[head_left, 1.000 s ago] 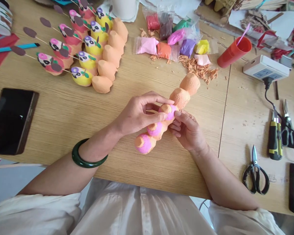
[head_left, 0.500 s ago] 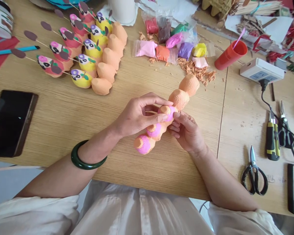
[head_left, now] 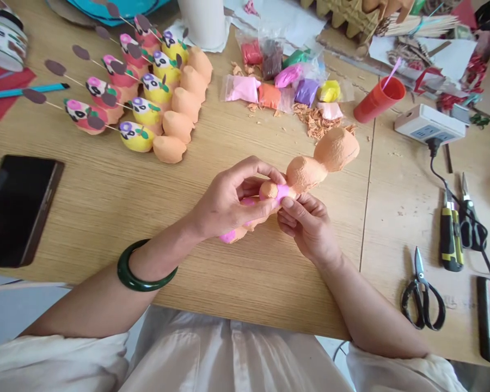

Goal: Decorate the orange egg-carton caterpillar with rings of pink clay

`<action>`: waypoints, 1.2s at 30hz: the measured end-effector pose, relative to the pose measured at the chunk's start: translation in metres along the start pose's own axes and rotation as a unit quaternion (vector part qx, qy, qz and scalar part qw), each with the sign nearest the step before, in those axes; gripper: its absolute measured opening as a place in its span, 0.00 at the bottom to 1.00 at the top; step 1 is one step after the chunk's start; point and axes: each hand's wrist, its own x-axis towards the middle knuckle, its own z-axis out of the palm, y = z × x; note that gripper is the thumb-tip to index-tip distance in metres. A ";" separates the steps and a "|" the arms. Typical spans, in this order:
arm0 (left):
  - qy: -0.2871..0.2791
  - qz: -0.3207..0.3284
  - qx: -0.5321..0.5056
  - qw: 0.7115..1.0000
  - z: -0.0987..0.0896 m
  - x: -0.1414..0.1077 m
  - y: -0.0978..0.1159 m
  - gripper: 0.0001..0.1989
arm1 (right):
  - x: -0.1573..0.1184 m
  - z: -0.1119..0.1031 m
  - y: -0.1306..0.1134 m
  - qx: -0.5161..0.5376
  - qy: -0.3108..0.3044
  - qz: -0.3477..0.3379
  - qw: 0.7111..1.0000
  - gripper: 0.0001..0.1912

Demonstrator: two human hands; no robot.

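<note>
An orange strip of joined rounded cups [head_left: 306,173] is held over the wooden table, its far end tilted up to the right. Pink clay [head_left: 282,191] covers part of the middle cup, and more pink shows on the lower-left cups. My left hand [head_left: 239,198] grips the middle cup from the left, thumb and fingers on either side of it. From the right, my right hand [head_left: 310,223] pinches the same cup's edge, thumb against the pink clay and other fingers curled beneath. My left fingers partly hide the lower cups.
Decorated red and yellow cups [head_left: 145,111] with sticks stand upper left. Bagged coloured clay [head_left: 240,89], orange shavings and a red cup [head_left: 379,99] lie beyond my hands. Scissors [head_left: 422,296] and a power strip [head_left: 430,126] are right, a phone [head_left: 20,209] left.
The strip has turned, its far end swinging up and rightward while the lower-left cups have moved further behind my left fingers. Both hands keep their hold on the middle cup.
</note>
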 end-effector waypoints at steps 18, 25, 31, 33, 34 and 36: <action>-0.029 0.006 0.006 1.000 -0.001 0.001 0.004 0.14 | -0.001 -0.002 0.005 -0.030 -0.003 -0.021 0.999 0.20; 0.003 0.006 0.026 1.000 0.000 0.001 0.008 0.17 | 0.000 -0.002 0.004 -0.026 -0.008 -0.009 1.000 0.20; 0.012 0.023 -0.001 1.000 0.000 0.001 0.005 0.25 | 0.004 -0.003 0.001 0.014 0.007 0.025 1.000 0.24; 0.051 0.002 -0.044 0.998 -0.002 0.004 0.003 0.25 | 0.006 -0.007 -0.002 0.029 0.009 0.036 0.999 0.23; 0.069 -0.022 -0.077 0.994 -0.004 0.005 0.003 0.24 | 0.008 -0.009 -0.003 0.034 0.007 0.043 0.998 0.22; 0.070 -0.096 -0.153 0.981 -0.008 0.009 0.002 0.21 | 0.010 -0.014 -0.005 0.040 -0.012 0.059 0.997 0.19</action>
